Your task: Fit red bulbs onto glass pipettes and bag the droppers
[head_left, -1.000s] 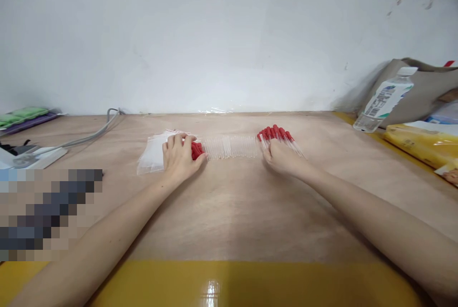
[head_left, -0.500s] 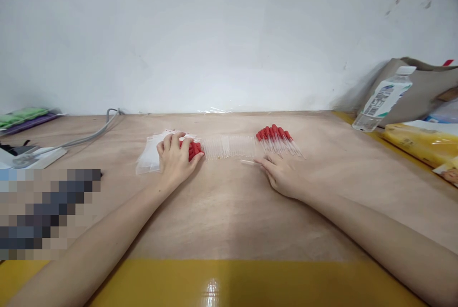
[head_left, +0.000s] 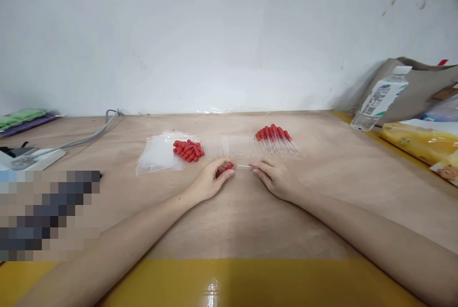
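Observation:
Between thumb and fingers my left hand (head_left: pixel 213 178) pinches a red rubber dropper bulb (head_left: pixel 229 167). Facing it across a small gap, my right hand (head_left: pixel 274 177) grips a thin clear dropper tube (head_left: pixel 244 167), its free end pointing left at the bulb. Behind my left hand lies a pile of loose red bulbs (head_left: pixel 188 150). A row of clear tubes (head_left: pixel 229 146) is laid out side by side just beyond both hands. Past my right hand, several droppers with red bulbs fitted (head_left: pixel 275 138) lie fanned together.
Clear zip bags (head_left: pixel 161 154) lie left of the bulb pile. A grey cable (head_left: pixel 89 136) runs along the left side. At right stand a plastic bottle (head_left: pixel 381 99) and a grey bag (head_left: pixel 422 85), with a yellow packet (head_left: pixel 418 142) in front.
My left hand has come away from the bulb pile with a red bulb and moved right and nearer, up to the tube. My right hand still holds the tube, almost in place.

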### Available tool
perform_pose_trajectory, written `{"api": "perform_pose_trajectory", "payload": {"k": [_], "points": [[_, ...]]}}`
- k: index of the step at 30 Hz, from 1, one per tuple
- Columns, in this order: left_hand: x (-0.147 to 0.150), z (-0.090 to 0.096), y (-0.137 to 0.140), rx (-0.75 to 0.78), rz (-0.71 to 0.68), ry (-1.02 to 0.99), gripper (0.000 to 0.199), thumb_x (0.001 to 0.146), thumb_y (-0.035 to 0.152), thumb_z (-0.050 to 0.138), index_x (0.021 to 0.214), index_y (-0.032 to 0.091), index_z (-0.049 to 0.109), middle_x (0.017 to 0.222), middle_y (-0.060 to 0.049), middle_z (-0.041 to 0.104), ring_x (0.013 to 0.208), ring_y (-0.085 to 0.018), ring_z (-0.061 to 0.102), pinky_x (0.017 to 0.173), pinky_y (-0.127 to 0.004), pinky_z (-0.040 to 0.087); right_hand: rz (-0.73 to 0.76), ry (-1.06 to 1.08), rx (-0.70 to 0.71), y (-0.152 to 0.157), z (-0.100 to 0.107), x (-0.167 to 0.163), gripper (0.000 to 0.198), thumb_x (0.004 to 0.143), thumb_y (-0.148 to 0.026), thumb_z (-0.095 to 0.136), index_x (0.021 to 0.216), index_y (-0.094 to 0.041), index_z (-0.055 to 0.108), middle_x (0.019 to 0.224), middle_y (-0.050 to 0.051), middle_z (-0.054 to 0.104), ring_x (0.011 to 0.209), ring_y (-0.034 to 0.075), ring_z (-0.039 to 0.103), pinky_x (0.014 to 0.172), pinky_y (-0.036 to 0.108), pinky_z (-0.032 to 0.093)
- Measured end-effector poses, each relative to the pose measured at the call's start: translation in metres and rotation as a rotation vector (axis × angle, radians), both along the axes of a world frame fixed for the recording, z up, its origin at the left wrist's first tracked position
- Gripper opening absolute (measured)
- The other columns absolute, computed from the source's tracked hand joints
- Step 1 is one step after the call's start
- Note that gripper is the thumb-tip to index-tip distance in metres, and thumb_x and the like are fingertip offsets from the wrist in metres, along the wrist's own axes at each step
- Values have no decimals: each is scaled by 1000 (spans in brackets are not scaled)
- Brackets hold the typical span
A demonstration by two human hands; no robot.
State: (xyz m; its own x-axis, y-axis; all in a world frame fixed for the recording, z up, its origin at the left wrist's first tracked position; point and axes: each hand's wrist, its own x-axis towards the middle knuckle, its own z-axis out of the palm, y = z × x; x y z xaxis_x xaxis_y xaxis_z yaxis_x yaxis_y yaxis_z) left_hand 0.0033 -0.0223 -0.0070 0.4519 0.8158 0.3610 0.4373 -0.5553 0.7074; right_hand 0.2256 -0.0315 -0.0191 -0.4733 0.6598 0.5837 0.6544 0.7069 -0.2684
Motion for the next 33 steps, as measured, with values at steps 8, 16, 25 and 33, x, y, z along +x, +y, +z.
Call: {"api": "perform_pose_trajectory", "payload": {"k": [8,16,25,33], "points": [[1,-3,1,-92,-31,-91,23,81,32,54,98,16,55,85,-4,64,75,-15,60,68,-27,48,18,71,-34,-4,6,-7,24,90,-24,37,98,-16,58,82,6,62,74,15,57,66,27,44],[2,-3,2,-119,-28,-82,22,82,34,52,89,14,59,76,-3,62,66,-12,57,61,-24,46,31,99,-28,-5,6,-6,23,89,-24,39,95,-16,59,77,5,60,69,14,54,62,25,42],[-1,-5,2,-58,-116,-36,21,83,30,51,88,18,67,79,-2,68,70,-14,60,64,-24,47,247,153,-153,8,1,3,22,88,-23,42,93,-21,63,74,2,59,65,12,53,58,24,41],[0,0,-2,4,-59,61,21,82,32,54,88,18,68,81,-3,70,70,-15,61,61,-24,47,79,-165,154,6,2,6,30,83,-11,39,99,-20,63,73,4,59,64,14,49,68,32,35]]}}
